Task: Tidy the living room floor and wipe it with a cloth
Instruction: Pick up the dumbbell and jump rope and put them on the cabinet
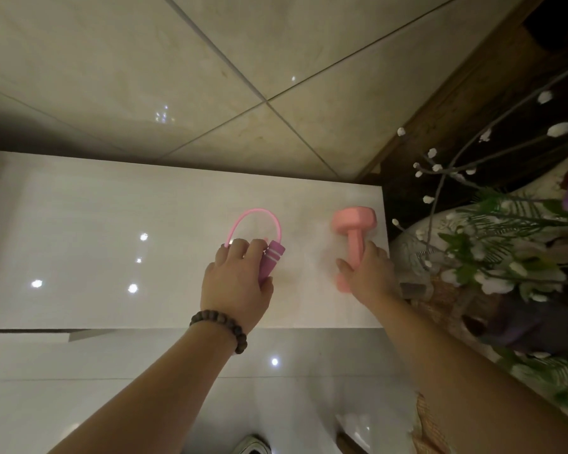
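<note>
My left hand (236, 283) grips a skipping rope (271, 257) by its purple handles, and the pink cord loops out beyond my fingers. The hand and rope are low over a glossy white cabinet top (112, 244). My right hand (369, 273) is wrapped around the bar of a pink dumbbell (353, 224), whose far head is near the top's right edge. Whether rope and dumbbell touch the surface I cannot tell. A dark bead bracelet (220, 324) circles my left wrist.
Beige floor tiles (177, 77) spread beyond the cabinet. A large vase (417, 250) with artificial flowers and long budded twigs stands right beside the cabinet's right edge. Dark wooden trim (456, 103) runs along the floor at upper right. A shoe tip (253, 445) shows at the bottom.
</note>
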### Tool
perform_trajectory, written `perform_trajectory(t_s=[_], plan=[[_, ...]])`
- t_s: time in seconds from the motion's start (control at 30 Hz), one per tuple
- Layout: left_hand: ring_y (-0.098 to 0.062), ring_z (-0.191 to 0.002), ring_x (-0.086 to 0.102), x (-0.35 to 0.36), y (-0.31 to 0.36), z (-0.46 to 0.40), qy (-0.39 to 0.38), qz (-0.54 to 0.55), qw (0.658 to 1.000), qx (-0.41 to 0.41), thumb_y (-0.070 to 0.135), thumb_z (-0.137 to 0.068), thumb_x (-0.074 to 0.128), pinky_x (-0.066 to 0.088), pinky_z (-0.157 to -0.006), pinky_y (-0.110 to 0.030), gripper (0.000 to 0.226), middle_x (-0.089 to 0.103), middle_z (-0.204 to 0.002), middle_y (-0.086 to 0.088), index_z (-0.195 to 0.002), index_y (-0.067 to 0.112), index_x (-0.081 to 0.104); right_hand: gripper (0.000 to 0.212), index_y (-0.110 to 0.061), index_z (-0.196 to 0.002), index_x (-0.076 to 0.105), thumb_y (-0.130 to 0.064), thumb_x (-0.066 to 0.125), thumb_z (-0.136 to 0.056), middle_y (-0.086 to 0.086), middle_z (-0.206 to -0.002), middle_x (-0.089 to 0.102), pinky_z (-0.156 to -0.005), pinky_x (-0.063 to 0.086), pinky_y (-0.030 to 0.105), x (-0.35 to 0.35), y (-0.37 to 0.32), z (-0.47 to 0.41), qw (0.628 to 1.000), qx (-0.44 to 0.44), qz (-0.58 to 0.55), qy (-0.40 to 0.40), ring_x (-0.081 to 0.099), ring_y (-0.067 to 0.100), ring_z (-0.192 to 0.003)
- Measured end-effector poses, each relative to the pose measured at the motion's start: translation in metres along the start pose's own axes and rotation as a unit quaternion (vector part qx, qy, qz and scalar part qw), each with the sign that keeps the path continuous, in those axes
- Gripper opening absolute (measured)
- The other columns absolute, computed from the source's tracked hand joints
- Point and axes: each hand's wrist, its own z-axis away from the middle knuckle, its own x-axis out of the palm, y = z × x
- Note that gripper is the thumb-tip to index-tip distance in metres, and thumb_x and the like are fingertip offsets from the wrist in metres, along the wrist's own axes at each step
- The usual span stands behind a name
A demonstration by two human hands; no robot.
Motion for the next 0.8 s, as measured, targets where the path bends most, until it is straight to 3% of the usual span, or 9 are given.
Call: perform_trajectory(t_s=[0.1,0.27,0.37,0.43,0.5,0.53,0.67,0.73,0.8], plan=[[-0.032,-0.114,0.047,0.006,0.014,-0.012,0.003,-0.007,0.999,0.048,0.022,-0.078,0.064,0.045,-0.092,-0.044,0.048,0.054,-0.115,-0.002,-0.125,0.021,0.049,0.07,-0.009,-0.135,0.034,-0.053,0.054,-0.086,0.013,-0.129,0.046,-0.086,0.05,0.045,0.005,0.005,0.012,1.0,-0.018,-0.01,-0.001,0.051,0.031,-0.11],[-0.031,-0.124,0.039,0.043,0.033,-0.035,-0.029,-0.055,0.988,0.139,0.017,-0.082,0.059,0.035,-0.097,-0.041,0.05,0.046,-0.133,0.0,-0.129,0.026,0.045,0.066,-0.009,-0.136,0.033,-0.049,0.055,-0.087,0.012,-0.127,0.047,-0.087,0.051,0.042,0.012,0.013,0.019,0.999,-0.033,-0.006,0.001,0.05,0.028,-0.11],[-0.038,-0.14,0.013,0.065,0.02,-0.04,-0.101,-0.132,0.982,0.095,0.017,-0.09,0.048,0.013,-0.115,-0.051,0.064,0.017,-0.155,-0.003,-0.146,0.031,0.019,0.062,-0.012,-0.136,0.034,-0.045,0.055,-0.089,0.01,-0.124,0.047,-0.086,0.051,0.041,0.016,0.02,0.018,0.998,-0.054,-0.019,0.007,0.049,0.026,-0.107],[-0.041,-0.143,-0.011,0.072,0.013,-0.037,-0.131,-0.172,0.971,0.102,0.02,-0.095,0.042,-0.002,-0.114,-0.059,0.068,-0.003,-0.159,-0.001,-0.149,0.035,0.003,0.062,-0.014,-0.138,0.033,-0.044,0.056,-0.089,0.009,-0.122,0.048,-0.085,0.051,0.042,0.019,0.023,0.017,0.998,-0.06,-0.026,0.009,0.05,0.025,-0.105],[-0.043,-0.14,-0.02,0.074,0.01,-0.029,-0.12,-0.171,0.97,0.128,0.02,-0.094,0.043,-0.007,-0.111,-0.064,0.07,-0.01,-0.159,-0.001,-0.149,0.037,0.002,0.062,-0.016,-0.138,0.034,-0.046,0.055,-0.089,0.009,-0.121,0.048,-0.086,0.05,0.042,0.022,0.024,0.017,0.998,-0.061,-0.032,0.014,0.049,0.024,-0.105],[-0.045,-0.14,-0.018,0.072,0.009,-0.024,-0.103,-0.162,0.971,0.141,0.018,-0.092,0.047,-0.006,-0.11,-0.066,0.071,-0.005,-0.16,-0.001,-0.148,0.038,0.007,0.061,-0.016,-0.138,0.034,-0.047,0.054,-0.089,0.009,-0.121,0.048,-0.086,0.05,0.042,0.024,0.025,0.018,0.997,-0.062,-0.03,0.018,0.048,0.023,-0.105],[-0.049,-0.138,0.022,0.067,0.005,0.0,-0.016,-0.15,0.964,0.219,0.013,-0.071,0.072,0.018,-0.103,-0.073,0.075,0.043,-0.145,-0.003,-0.136,0.03,0.037,0.062,-0.014,-0.136,0.037,-0.049,0.054,-0.088,0.01,-0.12,0.05,-0.088,0.048,0.039,0.028,0.025,0.019,0.997,-0.063,-0.029,0.036,0.048,0.024,-0.107],[-0.045,-0.138,0.026,0.067,0.0,0.011,0.008,-0.133,0.962,0.239,0.019,-0.072,0.071,0.024,-0.103,-0.071,0.073,0.044,-0.144,-0.005,-0.137,0.026,0.037,0.062,-0.014,-0.136,0.037,-0.049,0.055,-0.088,0.011,-0.121,0.05,-0.088,0.048,0.039,0.029,0.024,0.019,0.996,-0.064,-0.041,0.04,0.047,0.025,-0.107],[-0.041,-0.141,0.021,0.067,-0.005,0.012,-0.008,-0.121,0.97,0.209,0.031,-0.076,0.068,0.025,-0.106,-0.066,0.079,0.035,-0.15,-0.009,-0.144,0.023,0.029,0.063,-0.015,-0.136,0.035,-0.05,0.055,-0.088,0.011,-0.121,0.049,-0.088,0.048,0.041,0.029,0.025,0.02,0.996,-0.066,-0.036,0.043,0.046,0.025,-0.108]])
